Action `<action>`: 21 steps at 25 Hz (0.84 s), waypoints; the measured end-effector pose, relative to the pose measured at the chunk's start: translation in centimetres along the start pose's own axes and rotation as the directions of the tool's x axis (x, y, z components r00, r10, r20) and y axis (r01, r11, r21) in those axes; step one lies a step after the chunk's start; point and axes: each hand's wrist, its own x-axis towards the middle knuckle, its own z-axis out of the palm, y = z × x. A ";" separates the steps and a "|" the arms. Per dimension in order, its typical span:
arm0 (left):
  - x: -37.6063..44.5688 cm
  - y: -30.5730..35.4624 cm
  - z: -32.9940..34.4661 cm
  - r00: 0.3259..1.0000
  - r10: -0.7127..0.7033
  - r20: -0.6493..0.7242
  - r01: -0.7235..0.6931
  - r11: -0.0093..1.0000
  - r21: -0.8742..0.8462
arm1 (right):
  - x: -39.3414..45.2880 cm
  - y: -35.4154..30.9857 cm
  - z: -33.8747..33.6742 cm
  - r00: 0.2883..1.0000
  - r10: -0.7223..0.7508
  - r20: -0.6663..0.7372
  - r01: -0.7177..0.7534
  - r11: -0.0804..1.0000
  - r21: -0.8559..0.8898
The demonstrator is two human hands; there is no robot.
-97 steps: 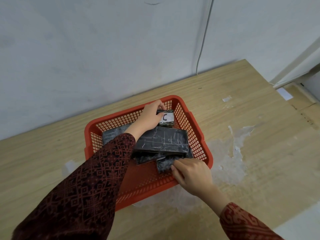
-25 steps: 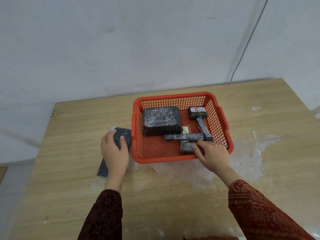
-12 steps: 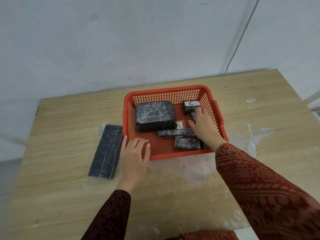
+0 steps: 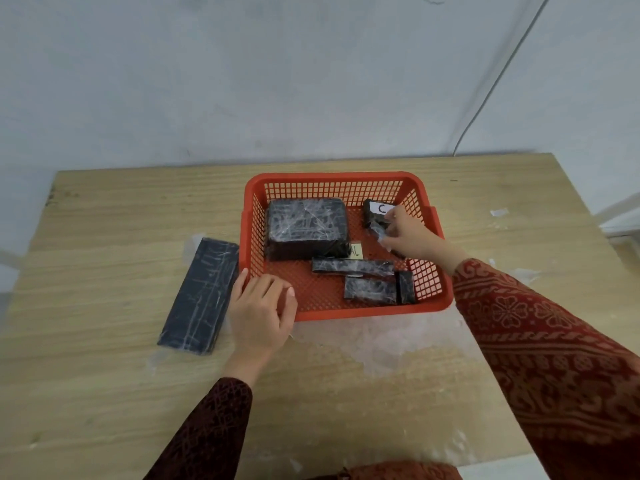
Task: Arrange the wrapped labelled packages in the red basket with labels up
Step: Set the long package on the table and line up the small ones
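The red basket (image 4: 332, 183) stands mid-table. Inside lie a big black wrapped block (image 4: 306, 226) at the left, a small package with a white "C" label (image 4: 379, 208) at the back right, a long thin package (image 4: 351, 266), a short flat package (image 4: 370, 291) with a small one (image 4: 405, 287) beside it, and a yellow label (image 4: 356, 251). My right hand (image 4: 410, 235) is inside the basket, fingers closed on a narrow dark wrapped package (image 4: 379, 230) below the "C" one. My left hand (image 4: 261, 313) rests on the basket's front-left corner, fingers apart.
A long flat black wrapped package (image 4: 201, 294) lies on the wooden table (image 4: 104, 237) just left of the basket. Clear film patches (image 4: 377, 337) stick to the table in front. A wall runs behind; a cable (image 4: 491, 84) hangs at the back right.
My left hand let go of the long package on the table and came to the basket's corner. My right hand went from the basket's front to the back right and gripped the narrow package.
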 end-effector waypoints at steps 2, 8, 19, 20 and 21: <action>-0.1 -0.1 0.1 1.000 0.007 -0.004 -0.007 1.000 0.004 | 0.2 -0.3 -1.2 0.999 0.048 0.024 -0.050 0.989 0.141; 0.1 -0.2 0.1 1.000 0.015 -0.012 -0.015 1.000 0.023 | 1.9 0.0 -2.1 0.983 -0.111 0.145 0.128 0.985 -0.116; 0.1 -0.1 0.1 1.000 0.023 0.001 -0.023 1.000 0.014 | -0.3 0.7 1.3 0.901 -0.386 -0.198 0.275 0.862 -0.425; 0.1 -0.1 0.1 1.000 0.023 0.003 -0.024 1.000 0.014 | -1.0 0.3 1.4 0.899 -0.415 -0.142 0.336 0.859 -0.387; 0.0 -0.2 0.1 1.000 0.023 0.006 -0.024 1.000 0.014 | -1.6 0.0 1.7 0.900 -0.433 -0.041 0.391 0.847 -0.359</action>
